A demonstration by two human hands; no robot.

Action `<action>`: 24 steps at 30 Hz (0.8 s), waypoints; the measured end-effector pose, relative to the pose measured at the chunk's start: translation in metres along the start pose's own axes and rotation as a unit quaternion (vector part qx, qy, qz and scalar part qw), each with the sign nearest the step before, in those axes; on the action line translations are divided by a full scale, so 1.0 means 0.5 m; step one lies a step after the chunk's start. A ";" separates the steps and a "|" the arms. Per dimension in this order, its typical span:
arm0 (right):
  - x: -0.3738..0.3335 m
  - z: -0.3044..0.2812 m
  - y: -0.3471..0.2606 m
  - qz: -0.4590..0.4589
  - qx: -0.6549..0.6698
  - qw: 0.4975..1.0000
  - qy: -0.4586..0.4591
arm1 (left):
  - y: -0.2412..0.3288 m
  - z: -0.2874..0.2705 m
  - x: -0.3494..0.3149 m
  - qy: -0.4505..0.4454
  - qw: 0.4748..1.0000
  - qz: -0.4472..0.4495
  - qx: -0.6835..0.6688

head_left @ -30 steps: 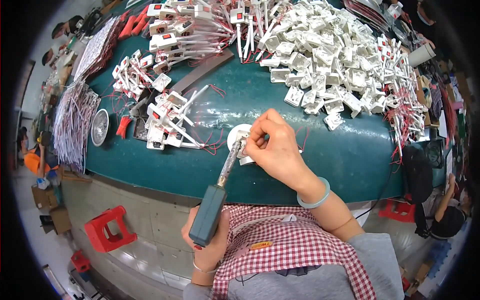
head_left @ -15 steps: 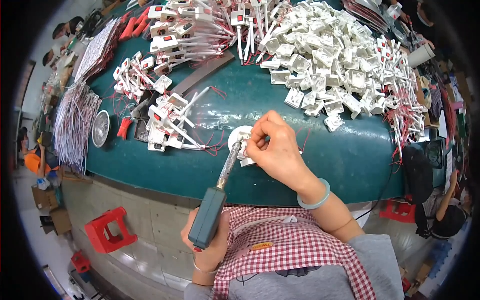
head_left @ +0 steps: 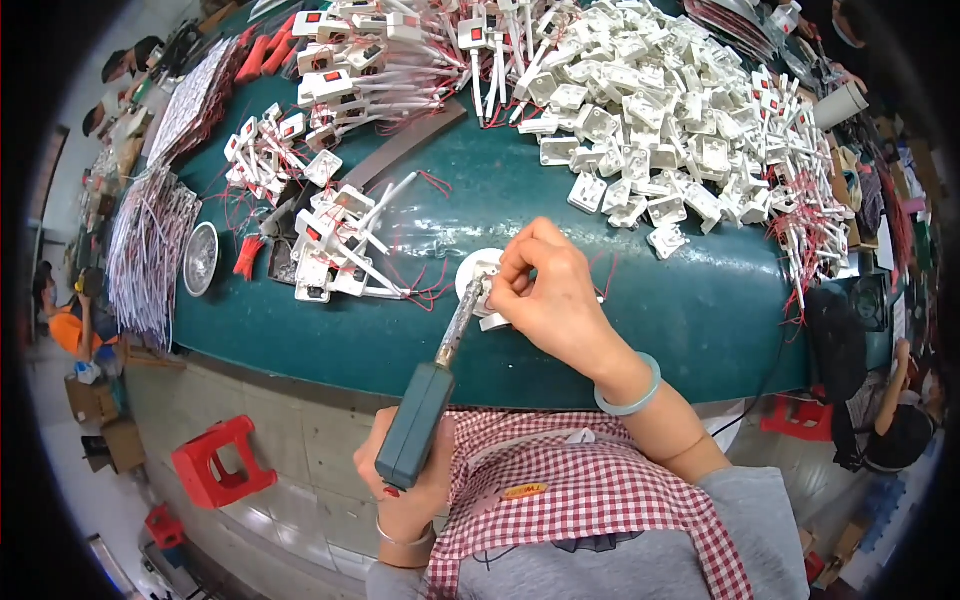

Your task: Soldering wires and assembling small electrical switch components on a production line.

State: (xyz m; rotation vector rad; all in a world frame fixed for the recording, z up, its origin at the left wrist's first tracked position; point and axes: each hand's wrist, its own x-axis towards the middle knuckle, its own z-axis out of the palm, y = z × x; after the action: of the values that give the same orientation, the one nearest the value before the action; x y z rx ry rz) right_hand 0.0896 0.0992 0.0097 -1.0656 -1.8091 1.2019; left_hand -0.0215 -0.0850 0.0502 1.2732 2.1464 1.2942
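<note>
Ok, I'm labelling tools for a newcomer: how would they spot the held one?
Find the big green table, then the red-checked apron at its near edge. Just left of the apron, the left grip holds the tool. Its blocky dark-green body and long metal barrel set it apart from the white pieces.

right hand (head_left: pixel 553 290): it covers part of the small white piece (head_left: pixel 488 271); i can't see its grip.
left hand (head_left: pixel 408 510): the green handle (head_left: pixel 414 425) hides most of its fingers from me.
metal shaft (head_left: pixel 457 330): tip too small for me to judge contact beside the right hand.
white pile (head_left: pixel 650 120): beyond the right hand, cut off by the upper edge.
</note>
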 end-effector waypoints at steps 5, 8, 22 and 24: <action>0.001 0.001 0.005 -0.006 -0.020 1.000 0.001 | -0.033 -0.005 -0.022 0.028 0.999 -0.036 -0.014; 0.001 -0.001 -0.004 0.009 -0.010 1.000 -0.004 | -0.047 -0.015 -0.049 0.069 0.995 -0.062 -0.041; 0.003 0.002 -0.003 0.001 -0.014 1.000 -0.003 | -0.046 -0.007 -0.050 0.090 0.992 -0.060 -0.069; 0.003 0.002 -0.005 0.000 -0.008 1.000 -0.003 | -0.047 -0.007 -0.053 0.091 0.991 -0.072 -0.067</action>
State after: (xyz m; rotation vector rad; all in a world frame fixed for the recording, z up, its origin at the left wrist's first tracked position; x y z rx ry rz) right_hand 0.0874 0.0994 0.0117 -1.0722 -1.8262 1.1932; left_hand -0.0215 -0.1132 0.0282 0.9608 2.1832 1.5141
